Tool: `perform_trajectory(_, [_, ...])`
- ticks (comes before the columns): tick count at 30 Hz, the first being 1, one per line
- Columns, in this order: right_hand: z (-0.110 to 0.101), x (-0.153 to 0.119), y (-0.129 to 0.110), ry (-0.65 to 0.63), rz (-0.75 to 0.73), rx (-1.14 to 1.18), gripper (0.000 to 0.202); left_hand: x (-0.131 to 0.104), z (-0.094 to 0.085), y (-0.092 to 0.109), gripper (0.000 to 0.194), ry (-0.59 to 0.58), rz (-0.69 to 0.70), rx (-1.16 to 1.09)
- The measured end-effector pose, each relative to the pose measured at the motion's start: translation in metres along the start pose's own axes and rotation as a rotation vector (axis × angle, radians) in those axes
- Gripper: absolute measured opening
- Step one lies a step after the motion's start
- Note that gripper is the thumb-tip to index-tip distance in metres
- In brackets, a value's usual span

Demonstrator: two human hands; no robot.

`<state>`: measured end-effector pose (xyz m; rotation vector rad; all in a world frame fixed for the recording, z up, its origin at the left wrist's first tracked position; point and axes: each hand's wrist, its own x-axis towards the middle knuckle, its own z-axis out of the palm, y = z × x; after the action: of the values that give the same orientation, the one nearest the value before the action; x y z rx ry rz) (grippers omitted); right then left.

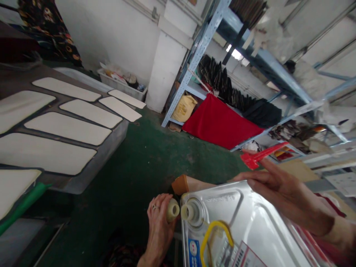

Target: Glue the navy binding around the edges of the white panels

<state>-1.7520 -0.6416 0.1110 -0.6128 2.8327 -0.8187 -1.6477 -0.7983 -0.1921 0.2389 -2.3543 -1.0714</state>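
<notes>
We close left hand round bottle, its mouth just beside spout, likely lining up openings. Our right hand grips metal can by edge, likely steadying its tilt; red plastic piece sits at right-hand fingers, hold unclear.

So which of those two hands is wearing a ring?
The left hand, the one gripping the pale bottle beside the metal can: a ring shows there. The right hand, at the can's edge near the red object, shows none.
</notes>
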Motion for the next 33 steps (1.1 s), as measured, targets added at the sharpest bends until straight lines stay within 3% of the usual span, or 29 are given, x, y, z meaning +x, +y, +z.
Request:
perform_trajectory(3, [0.005,0.001,-0.002,-0.101,0.024,0.041,0.028,-0.001,0.002,-0.002,0.05,0.001,-0.024,-0.002])
perform_trajectory(13, [0.012,0.005,-0.008,-0.108,0.001,-0.021,0.025,0.0,0.005,-0.003,0.049,-0.017,-0.069,-0.025])
perform_trajectory(21, [0.011,0.005,-0.004,-0.13,-0.014,-0.031,0.049,-0.001,0.01,-0.005,0.048,-0.033,-0.067,-0.055])
perform_trajectory(33, [0.01,0.006,0.0,-0.118,-0.039,-0.095,0.041,-0.002,0.016,-0.007,0.049,-0.072,-0.085,-0.112])
